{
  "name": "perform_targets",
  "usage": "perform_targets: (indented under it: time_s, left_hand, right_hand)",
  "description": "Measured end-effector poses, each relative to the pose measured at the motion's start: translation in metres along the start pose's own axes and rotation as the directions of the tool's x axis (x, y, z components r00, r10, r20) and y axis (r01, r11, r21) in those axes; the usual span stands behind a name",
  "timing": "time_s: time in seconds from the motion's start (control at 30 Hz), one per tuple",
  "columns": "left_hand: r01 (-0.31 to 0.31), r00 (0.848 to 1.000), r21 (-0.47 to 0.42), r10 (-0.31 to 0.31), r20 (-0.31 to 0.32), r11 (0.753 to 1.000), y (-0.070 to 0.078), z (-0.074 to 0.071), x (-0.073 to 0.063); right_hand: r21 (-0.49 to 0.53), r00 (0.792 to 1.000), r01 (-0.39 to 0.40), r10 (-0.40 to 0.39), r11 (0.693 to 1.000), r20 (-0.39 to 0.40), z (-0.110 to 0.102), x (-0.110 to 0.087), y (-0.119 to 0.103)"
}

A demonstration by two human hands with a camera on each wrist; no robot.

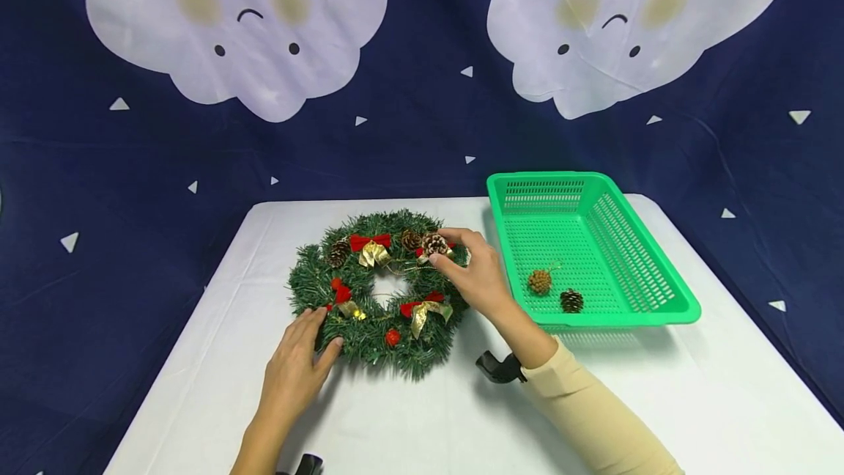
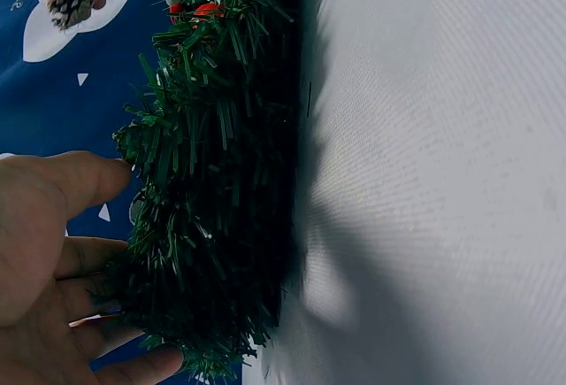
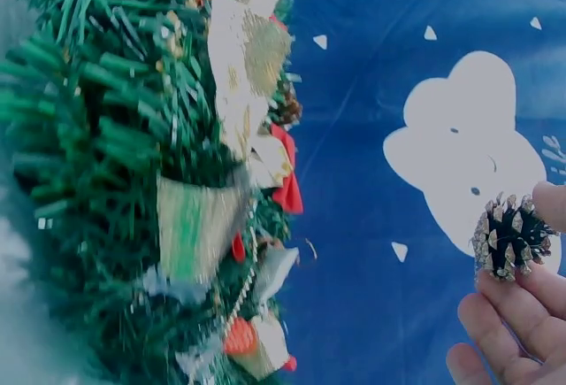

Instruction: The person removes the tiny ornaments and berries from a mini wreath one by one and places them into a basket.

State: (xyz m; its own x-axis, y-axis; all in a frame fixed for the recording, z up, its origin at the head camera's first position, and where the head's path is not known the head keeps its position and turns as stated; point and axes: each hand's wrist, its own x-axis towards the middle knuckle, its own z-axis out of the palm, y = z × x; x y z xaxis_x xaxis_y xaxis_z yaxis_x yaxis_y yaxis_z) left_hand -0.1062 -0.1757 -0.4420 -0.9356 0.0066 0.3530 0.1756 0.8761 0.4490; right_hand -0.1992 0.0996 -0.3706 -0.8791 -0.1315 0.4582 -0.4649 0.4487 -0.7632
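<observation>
My right hand (image 1: 484, 277) pinches a pinecone (image 1: 435, 244) with pale-tipped scales between thumb and fingers, over the back right part of a green wreath (image 1: 395, 354). In the right wrist view the pinecone (image 3: 513, 236) shows dark inside, held apart from the wreath's greenery. My left hand (image 1: 294, 365) rests on the front left edge of the wreath, fingers spread against the needles. The left wrist view shows its fingertips (image 2: 150, 367) touching the greenery. Red bows (image 1: 369, 242) with gold ribbon, red balls (image 1: 392, 337) and other pinecones (image 1: 338, 253) decorate the ring.
A green plastic basket (image 1: 633, 317) stands right of the wreath on the white table (image 1: 409, 431). Inside it lie a brown round cone ornament (image 1: 539, 282) with a gold loop and a dark pinecone (image 1: 571, 300). A dark blue curtain (image 1: 422, 145) with clouds hangs behind.
</observation>
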Motion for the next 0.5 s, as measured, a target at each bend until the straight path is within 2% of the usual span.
perform_targets:
  time_s: [0.13,0.37,0.5]
  left_hand:
    - [0.006,1.000,0.000,-0.006,0.008,1.000,0.000,0.000,0.000]
    - [-0.003,1.000,0.000,0.003,-0.012,1.000,0.000,0.001,0.000]
    - [-0.005,1.000,-0.001,0.005,-0.013,1.000,0.000,0.002,0.000]
  right_hand:
    - [0.000,0.999,-0.045,0.045,0.999,-0.017,-0.013,-0.002,0.003]
    - [0.013,0.992,-0.124,0.124,0.992,-0.021,-0.035,-0.006,0.011]
    - [-0.001,0.990,-0.128,0.127,0.992,-0.059,-0.045,-0.009,0.018]
